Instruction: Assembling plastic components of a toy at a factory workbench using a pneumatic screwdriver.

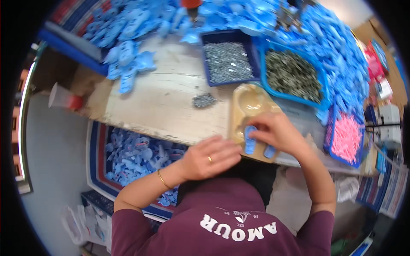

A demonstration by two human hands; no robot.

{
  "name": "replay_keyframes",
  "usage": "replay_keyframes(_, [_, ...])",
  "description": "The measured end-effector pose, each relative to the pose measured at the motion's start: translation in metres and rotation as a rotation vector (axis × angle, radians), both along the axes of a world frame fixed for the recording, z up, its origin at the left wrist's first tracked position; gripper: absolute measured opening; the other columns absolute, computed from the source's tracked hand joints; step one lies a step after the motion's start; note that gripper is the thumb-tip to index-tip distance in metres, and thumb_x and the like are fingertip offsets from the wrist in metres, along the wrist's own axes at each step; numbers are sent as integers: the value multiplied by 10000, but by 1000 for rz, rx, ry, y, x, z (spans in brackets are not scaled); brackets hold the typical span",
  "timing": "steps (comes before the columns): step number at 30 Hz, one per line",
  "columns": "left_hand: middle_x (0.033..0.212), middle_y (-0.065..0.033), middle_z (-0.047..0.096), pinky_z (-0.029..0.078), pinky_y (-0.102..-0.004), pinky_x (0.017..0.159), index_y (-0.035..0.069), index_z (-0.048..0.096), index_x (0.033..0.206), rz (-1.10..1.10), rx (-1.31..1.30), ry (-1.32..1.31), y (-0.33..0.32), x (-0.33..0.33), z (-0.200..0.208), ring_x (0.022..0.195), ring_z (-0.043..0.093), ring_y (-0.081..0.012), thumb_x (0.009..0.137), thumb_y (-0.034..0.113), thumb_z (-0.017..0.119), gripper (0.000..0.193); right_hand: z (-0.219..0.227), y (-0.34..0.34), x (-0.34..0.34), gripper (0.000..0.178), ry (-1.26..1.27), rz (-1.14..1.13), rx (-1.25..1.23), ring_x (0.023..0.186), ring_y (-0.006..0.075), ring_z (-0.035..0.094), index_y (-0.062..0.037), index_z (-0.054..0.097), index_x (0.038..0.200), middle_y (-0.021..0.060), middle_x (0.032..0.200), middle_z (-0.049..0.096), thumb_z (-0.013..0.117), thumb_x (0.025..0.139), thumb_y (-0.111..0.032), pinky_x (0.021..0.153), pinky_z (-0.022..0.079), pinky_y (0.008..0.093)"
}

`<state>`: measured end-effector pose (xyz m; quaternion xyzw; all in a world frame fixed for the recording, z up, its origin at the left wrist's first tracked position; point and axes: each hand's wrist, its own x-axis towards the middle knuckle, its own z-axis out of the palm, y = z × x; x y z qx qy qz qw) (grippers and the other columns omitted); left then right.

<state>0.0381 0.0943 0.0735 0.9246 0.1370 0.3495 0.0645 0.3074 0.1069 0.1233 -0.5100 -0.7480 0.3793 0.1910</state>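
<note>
A tan moulded fixture [237, 106] with rounded hollows lies at the table's front edge. In its near part sits a small blue plastic piece [250, 147], and my right hand [275, 132] pinches the upper end of it between thumb and fingers. Another blue piece [269, 151] rests just to the right, partly under my right wrist. My left hand [211, 158] is flat with its fingers stretched out, holding nothing, the fingertips at the fixture's near left edge. A ring and a bangle are on that hand and wrist.
Behind the fixture stand a dark blue bin [207, 64] of small metal parts and a light blue basket [264, 70] of darker metal pieces. Pink sticks [347, 138] fill a basket at right. Blue plastic parts [341, 55] heap the back. A small metal pile [204, 100] lies left.
</note>
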Motion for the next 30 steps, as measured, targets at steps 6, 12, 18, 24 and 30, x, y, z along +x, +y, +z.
replay_keyframes(6, [1281,-187,642,432,-512,1040,37,593,1287,906,108,114,95,-104,-5,1190,576,-406,896,179,679,424,15,-10,-3,279,-105,-107,129,701,206,679,3,711,1108,129,871,697,761,848,-85,643,527,317])
replay_keyframes(12, [1119,-155,679,488,-442,912,37,680,1139,1097,-131,148,128,-180,-18,1091,603,-336,920,268,697,319,20,-2,-5,225,-31,-124,154,718,177,696,17,716,1079,134,917,716,745,881,-85,664,543,290])
replay_keyframes(18, [824,-100,661,505,-371,654,47,705,965,848,-120,-14,53,-84,40,758,637,-267,799,219,840,274,35,0,-24,188,350,-201,-331,846,101,685,25,692,1073,62,951,702,681,976,-135,724,548,259])
replay_keyframes(24, [769,-76,610,489,-368,555,51,676,921,454,-184,-63,-14,14,44,653,609,-255,743,284,860,347,17,-7,-63,246,582,-152,-344,992,91,644,-28,569,1097,51,1062,671,734,931,-105,892,520,260])
replay_keyframes(30, [1086,-48,714,520,-402,903,59,708,1149,62,-121,-65,-34,45,41,979,651,-226,802,259,815,414,17,-23,-15,215,448,-183,-199,970,124,665,-14,612,1100,64,1061,695,714,912,-36,878,533,278])
